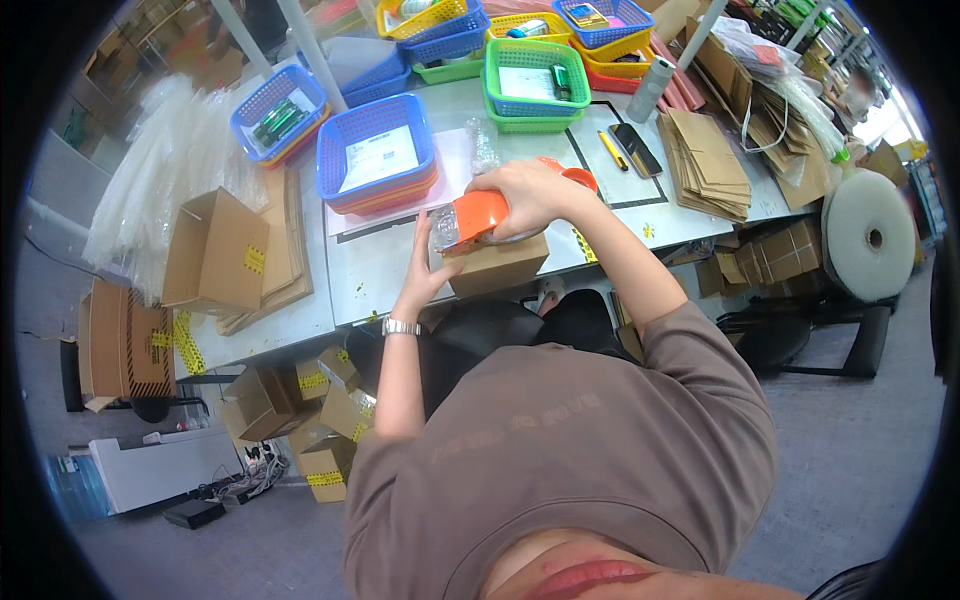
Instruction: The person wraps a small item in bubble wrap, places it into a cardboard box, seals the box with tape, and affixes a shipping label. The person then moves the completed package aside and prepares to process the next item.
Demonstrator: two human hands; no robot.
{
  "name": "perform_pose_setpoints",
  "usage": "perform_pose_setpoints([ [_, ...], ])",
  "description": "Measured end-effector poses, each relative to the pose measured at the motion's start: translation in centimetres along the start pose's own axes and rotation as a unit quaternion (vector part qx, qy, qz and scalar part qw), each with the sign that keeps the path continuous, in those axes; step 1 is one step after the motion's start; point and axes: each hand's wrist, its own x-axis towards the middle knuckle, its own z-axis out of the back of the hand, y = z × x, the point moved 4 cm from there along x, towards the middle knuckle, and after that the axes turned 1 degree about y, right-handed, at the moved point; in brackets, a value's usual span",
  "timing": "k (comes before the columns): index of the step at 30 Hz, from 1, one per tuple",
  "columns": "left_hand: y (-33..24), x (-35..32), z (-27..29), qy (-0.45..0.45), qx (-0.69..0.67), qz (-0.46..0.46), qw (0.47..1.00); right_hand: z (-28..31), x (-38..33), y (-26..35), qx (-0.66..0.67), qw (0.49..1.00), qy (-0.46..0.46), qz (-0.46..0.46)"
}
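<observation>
A small brown cardboard box (505, 266) sits at the table's near edge, in front of my body. Above it, my right hand (525, 198) wraps round an orange tape dispenser (480, 213), with clear tape showing at its left end. More orange parts show beyond my right wrist. My left hand (428, 272) is at the box's left side, fingers stretched upward and thumb apart, close to the dispenser's left end. Whether its fingers press on the box or the tape is hard to see.
Blue baskets (375, 150) and green baskets (535, 85) stand behind my hands. An open carton (215, 255) is at the left. A phone (637, 150), a yellow marker (612, 150), a grey bottle (652, 90) and flat cardboard (705, 165) lie or stand at the right.
</observation>
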Motion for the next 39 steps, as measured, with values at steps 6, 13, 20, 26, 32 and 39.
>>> perform_pose_setpoints([
  [6,0.2,2.2,0.2,0.016,0.11,0.019,0.994,1.2,0.2,-0.5,-0.02,0.998,0.054,0.003],
  [13,-1.0,1.5,1.0,0.021,0.209,0.024,0.977,6.0,-5.1,-3.8,-0.04,0.993,0.092,-0.057],
  [20,-1.9,2.2,0.7,0.043,0.235,0.027,0.971,5.8,-11.8,-9.8,0.048,0.989,0.057,-0.127],
  [26,-3.0,2.4,0.8,0.062,0.25,0.021,0.966,2.4,-12.5,-11.9,0.079,0.991,0.041,-0.102],
  [32,-5.2,2.4,-1.0,0.076,0.528,-0.137,0.835,-4.6,-13.1,-10.0,0.154,0.981,-0.058,-0.105],
  [39,-5.9,-0.3,-7.3,0.007,0.529,-0.159,0.834,-8.7,-15.0,-6.1,0.222,0.952,-0.13,-0.165],
])
